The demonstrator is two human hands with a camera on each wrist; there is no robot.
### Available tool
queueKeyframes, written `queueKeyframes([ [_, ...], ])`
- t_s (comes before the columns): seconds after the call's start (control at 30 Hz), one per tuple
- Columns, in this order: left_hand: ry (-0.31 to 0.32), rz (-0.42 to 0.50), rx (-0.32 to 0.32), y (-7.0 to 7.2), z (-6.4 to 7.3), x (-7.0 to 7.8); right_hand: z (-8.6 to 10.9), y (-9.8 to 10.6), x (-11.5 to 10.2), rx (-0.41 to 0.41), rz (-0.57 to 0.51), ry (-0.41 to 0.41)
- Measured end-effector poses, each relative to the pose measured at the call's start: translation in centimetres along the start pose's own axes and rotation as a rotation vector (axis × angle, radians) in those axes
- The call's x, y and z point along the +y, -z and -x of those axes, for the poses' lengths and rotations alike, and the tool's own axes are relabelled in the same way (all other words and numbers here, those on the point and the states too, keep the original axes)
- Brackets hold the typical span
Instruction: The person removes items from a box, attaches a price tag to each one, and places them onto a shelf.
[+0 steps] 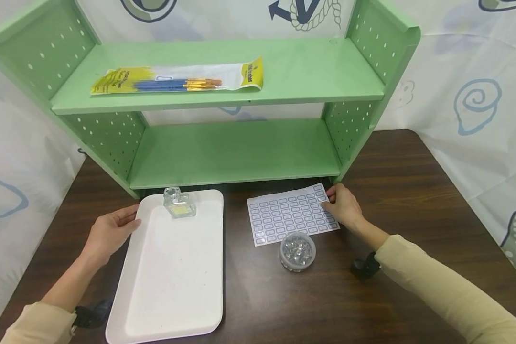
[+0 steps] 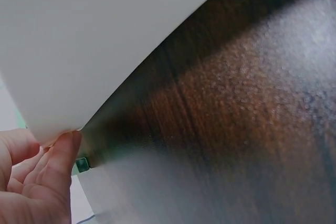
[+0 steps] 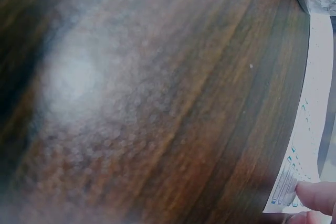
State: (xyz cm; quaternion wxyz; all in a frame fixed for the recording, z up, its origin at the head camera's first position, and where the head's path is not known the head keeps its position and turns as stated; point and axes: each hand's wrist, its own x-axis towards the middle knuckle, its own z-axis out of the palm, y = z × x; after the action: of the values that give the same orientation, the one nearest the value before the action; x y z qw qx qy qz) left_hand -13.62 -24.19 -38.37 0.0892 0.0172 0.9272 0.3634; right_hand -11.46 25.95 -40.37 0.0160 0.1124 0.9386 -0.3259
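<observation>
My left hand [image 1: 109, 234] pinches the left rim of a white tray [image 1: 176, 286] near its far corner; in the left wrist view thumb and fingers [image 2: 63, 153] close on the tray's edge. A small clear glass bottle [image 1: 179, 204] with a yellowish label stands inside the tray at its far end. Over on the right, my right hand [image 1: 345, 206] pinches the right edge of a sheet of small printed labels [image 1: 290, 212], thumb on top. A round clear tub [image 1: 297, 252] of shiny clear pieces stands at the sheet's near edge, overlapping it in the head view.
A green two-tier shelf [image 1: 236, 153] stands at the back of the dark wooden table [image 1: 258, 296]. On its upper board lies a packet of paint brushes [image 1: 178, 79]. A patterned white cloth [image 1: 460, 62] hangs behind and at the sides.
</observation>
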Motion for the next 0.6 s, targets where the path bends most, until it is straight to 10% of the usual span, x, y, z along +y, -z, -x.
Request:
queueKeyframes([
  [0.3, 0.003, 0.001, 0.023, 0.5, 0.3, 0.2, -0.2, 0.1, 0.3, 0.022, -0.039, 0.048],
  [0.47, -0.018, 0.062, 0.208, 1.1, 0.7, -0.4, -0.2, 0.2, 0.5, 0.034, -0.061, 0.072],
  [0.6, -0.088, 0.311, 0.353, 1.2, 0.3, -1.3, 0.0, 0.5, 0.6, 0.045, -0.084, 0.079],
])
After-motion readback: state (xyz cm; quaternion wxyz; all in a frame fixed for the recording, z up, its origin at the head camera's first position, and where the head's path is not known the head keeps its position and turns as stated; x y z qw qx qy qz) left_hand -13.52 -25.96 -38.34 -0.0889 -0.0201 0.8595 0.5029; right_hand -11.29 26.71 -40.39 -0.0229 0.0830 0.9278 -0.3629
